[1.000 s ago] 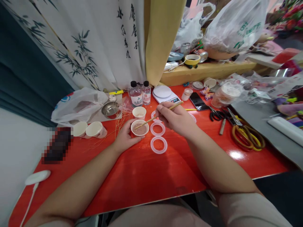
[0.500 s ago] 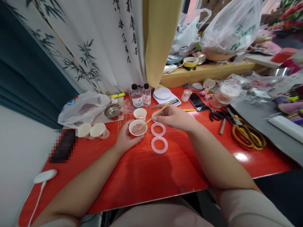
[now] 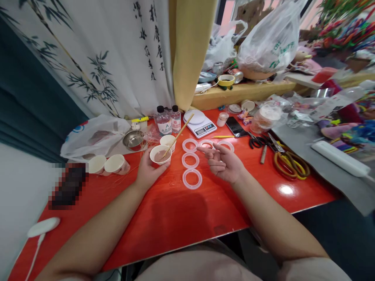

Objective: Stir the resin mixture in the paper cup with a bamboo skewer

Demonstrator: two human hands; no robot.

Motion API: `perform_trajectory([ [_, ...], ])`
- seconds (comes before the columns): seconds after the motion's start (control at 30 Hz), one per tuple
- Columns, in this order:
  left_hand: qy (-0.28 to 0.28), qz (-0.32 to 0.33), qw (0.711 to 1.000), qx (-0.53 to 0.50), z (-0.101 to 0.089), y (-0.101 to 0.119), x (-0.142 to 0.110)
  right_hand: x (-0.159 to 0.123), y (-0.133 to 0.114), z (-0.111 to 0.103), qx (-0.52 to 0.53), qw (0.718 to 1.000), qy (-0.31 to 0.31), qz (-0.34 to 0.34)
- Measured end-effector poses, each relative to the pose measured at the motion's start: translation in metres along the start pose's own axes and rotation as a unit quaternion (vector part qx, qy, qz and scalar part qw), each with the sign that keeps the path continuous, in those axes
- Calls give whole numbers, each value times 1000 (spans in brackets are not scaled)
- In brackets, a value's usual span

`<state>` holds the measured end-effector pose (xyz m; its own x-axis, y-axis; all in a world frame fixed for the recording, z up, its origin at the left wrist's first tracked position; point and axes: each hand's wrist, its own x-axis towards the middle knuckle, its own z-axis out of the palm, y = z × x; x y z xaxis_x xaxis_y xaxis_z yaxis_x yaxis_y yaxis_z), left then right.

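My left hand [image 3: 148, 168] is wrapped round a paper cup [image 3: 155, 151] that holds pinkish-brown liquid [image 3: 159, 157]. A thin wooden stick [image 3: 182, 129] stands in the liquid, leaning against the cup's rim up and to the right. Nothing shows in my right hand [image 3: 225, 162], which hovers right of the cup with its index finger stretched out and other fingers partly curled. Its fingertips are near several pale pink translucent silicone ring molds [image 3: 190, 160] laid on the red table. Another paper cup [image 3: 168, 141] stands just behind the held one.
Bottles marked A [image 3: 164, 123] and B [image 3: 175, 120] stand behind the cups, beside a white kitchen scale [image 3: 203, 128]. On the left are two paper cups [image 3: 115, 164] and a metal bowl [image 3: 133, 139]. A phone [image 3: 236, 127] and scissors [image 3: 288, 164] lie to the right.
My right hand has let go of the wooden stick and moved right, palm turned up. The stick now rests in the cup by itself. The view has shifted slightly right.
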<state>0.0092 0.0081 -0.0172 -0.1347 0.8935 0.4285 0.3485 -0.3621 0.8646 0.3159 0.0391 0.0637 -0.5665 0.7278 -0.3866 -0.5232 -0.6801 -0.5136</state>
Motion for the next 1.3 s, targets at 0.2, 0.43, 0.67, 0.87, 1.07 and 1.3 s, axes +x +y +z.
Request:
perform_trajectory([
  [0.2, 5, 3, 1000, 5, -1, 0, -1, -4, 6, 1, -31, 999, 25, -8],
  [0.43, 0, -4, 1000, 4, 0, 7, 1, -9, 10, 2, -55, 997, -42, 17],
  [0.67, -6, -7, 1000, -3, 1, 8, 1, -15, 13, 4, -128, 986, -104, 10],
  [0.87, -85, 8, 996, 6, 1, 12, -1, -23, 0, 47, -353, 925, -85, -109],
  [1.07, -132, -4, 991, -26, 0, 13, -1, -9, -10, 92, -529, 814, -29, -239],
  [1.3, -130, -5, 991, -21, 0, 15, 2, -1, -2, 92, -621, 704, -21, -344],
])
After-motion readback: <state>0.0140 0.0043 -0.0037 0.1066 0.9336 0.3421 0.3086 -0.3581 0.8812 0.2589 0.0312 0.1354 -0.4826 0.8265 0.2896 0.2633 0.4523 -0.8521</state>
